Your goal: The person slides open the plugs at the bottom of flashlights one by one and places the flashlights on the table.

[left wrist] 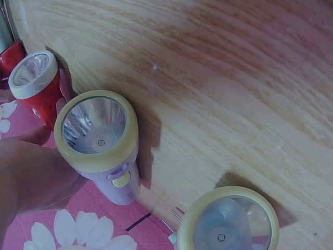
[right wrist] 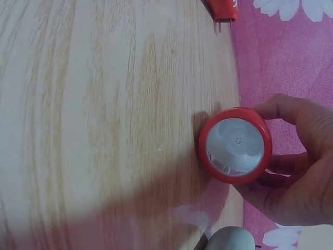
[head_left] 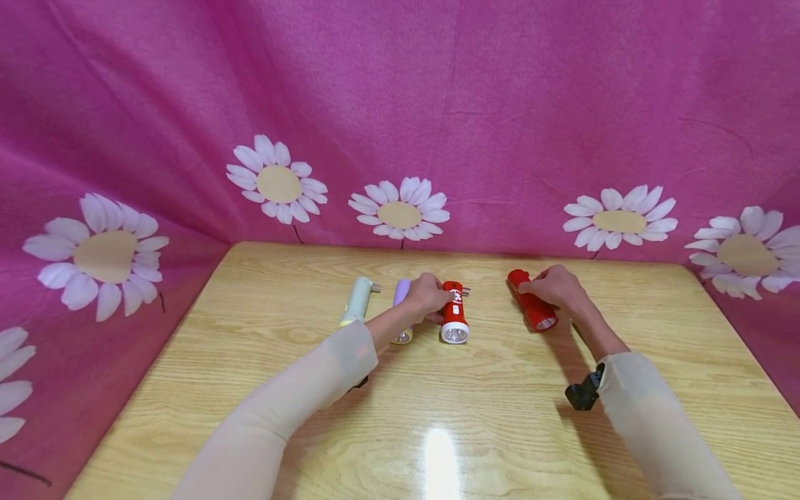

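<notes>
My left hand point(head_left: 428, 295) grips a red flashlight with a white rim point(head_left: 455, 332), its fingers and thumb on either side of the body. Two metal plug prongs stick out from that flashlight's right side. Under my left wrist lies a purple flashlight with a cream rim point(left wrist: 96, 161), partly hidden in the head view. To its left is a pale green flashlight point(head_left: 357, 300), also with prongs. Over on the right, my right hand point(head_left: 559, 286) holds an all-red flashlight point(head_left: 539, 312). The right wrist view shows its lens facing the camera, with thumb and fingers around the body.
A rounded grey-green object point(right wrist: 230, 239) shows at the bottom of the right wrist view, mostly cut off. The wooden table point(head_left: 400, 403) is bounded at the back and sides by a pink cloth point(head_left: 500, 125) with white daisies. Light glares near the table's front.
</notes>
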`<state>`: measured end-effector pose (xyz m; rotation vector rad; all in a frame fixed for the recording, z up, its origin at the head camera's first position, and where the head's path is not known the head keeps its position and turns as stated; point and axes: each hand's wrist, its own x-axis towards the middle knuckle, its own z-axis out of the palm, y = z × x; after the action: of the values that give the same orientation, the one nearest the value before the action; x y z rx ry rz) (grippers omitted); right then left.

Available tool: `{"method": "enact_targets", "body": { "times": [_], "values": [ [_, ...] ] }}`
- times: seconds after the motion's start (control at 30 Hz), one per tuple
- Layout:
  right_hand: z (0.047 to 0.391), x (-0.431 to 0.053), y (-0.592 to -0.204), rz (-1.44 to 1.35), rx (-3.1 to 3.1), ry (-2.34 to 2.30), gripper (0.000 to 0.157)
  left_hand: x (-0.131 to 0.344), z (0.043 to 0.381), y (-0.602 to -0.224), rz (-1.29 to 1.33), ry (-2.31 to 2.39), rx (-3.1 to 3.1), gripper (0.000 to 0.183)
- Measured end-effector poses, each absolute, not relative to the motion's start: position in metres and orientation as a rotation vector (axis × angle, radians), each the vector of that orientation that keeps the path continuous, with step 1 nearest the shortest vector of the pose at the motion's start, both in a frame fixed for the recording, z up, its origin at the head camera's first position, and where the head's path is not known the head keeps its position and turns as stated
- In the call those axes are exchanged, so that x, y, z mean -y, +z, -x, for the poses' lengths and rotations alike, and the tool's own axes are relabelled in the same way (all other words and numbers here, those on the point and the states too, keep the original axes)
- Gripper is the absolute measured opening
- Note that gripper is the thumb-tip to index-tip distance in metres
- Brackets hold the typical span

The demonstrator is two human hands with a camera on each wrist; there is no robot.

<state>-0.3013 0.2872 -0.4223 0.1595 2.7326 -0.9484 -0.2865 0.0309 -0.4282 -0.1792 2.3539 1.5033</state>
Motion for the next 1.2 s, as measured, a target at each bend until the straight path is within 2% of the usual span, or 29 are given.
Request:
{"method": "enact_targets", "body": {
  "times": [0.7, 1.2],
  "values": [
    [0.289, -0.274, -0.41, -0.13, -2.795, -1.122, 0.041, -0.026, 0.286, -0.428, 0.171, 1.486, -2.383, 0.036],
    [0.28, -0.266, -0.399, -0.114, -2.78, -1.166, 0.043, -0.028, 0.284, -0.425, 0.148, 1.513, -2.37, 0.033]
  ]
}}
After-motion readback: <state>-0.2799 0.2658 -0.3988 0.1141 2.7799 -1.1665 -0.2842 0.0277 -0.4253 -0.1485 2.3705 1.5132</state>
